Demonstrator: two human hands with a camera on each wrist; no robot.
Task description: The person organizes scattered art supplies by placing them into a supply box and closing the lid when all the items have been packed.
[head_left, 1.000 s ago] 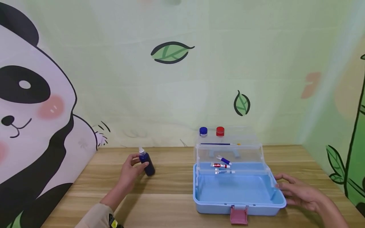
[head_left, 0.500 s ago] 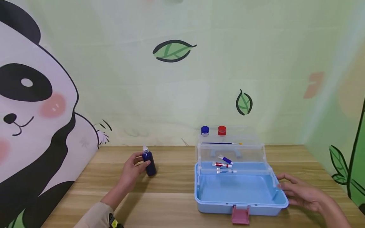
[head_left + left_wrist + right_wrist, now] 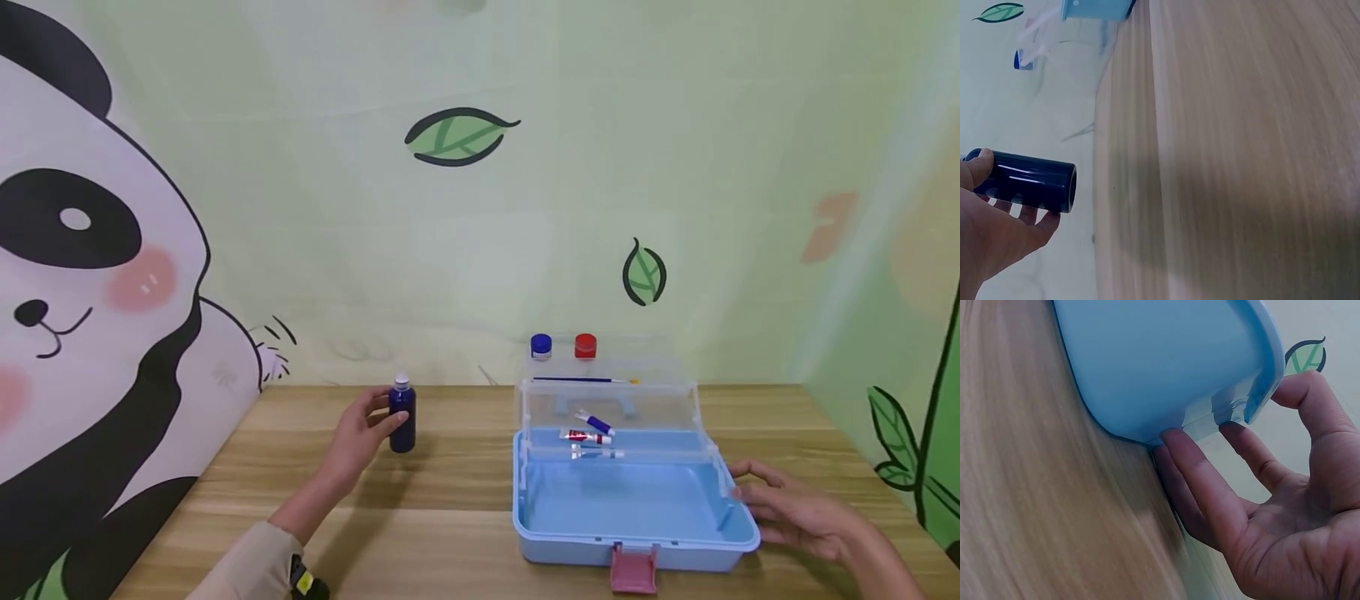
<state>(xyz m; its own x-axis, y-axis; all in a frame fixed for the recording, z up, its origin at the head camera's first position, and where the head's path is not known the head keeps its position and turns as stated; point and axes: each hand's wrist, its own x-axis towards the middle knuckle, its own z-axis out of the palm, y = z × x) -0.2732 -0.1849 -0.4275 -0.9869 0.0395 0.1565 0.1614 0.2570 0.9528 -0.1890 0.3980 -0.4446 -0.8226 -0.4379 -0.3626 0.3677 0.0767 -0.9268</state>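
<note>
In the head view, my left hand (image 3: 363, 433) grips a dark blue bottle (image 3: 402, 421) with a white nozzle top, thumb on one side and fingers on the other. It stands nearly upright; in the left wrist view the base of the bottle (image 3: 1032, 181) shows apart from the tabletop. To the right sits a light blue storage box (image 3: 637, 546), its clear lid raised. My right hand (image 3: 802, 512) touches the box's right end. Up close, its fairly straight fingertips rest against the outer wall of the box (image 3: 1154, 356), the thumb at the rim.
On the clear tiers lie a blue-capped jar (image 3: 541, 347), a red jar (image 3: 586, 346), a paintbrush (image 3: 573, 380) and several small paint tubes (image 3: 585, 437). A pink latch (image 3: 633, 571) hangs at the box's front. A printed cloth backdrop (image 3: 450, 250) rises behind the wooden table (image 3: 450, 542).
My left hand has moved the bottle slightly right and up, and the bottle has gone from tilted to nearly upright. The right hand stays at the box's end.
</note>
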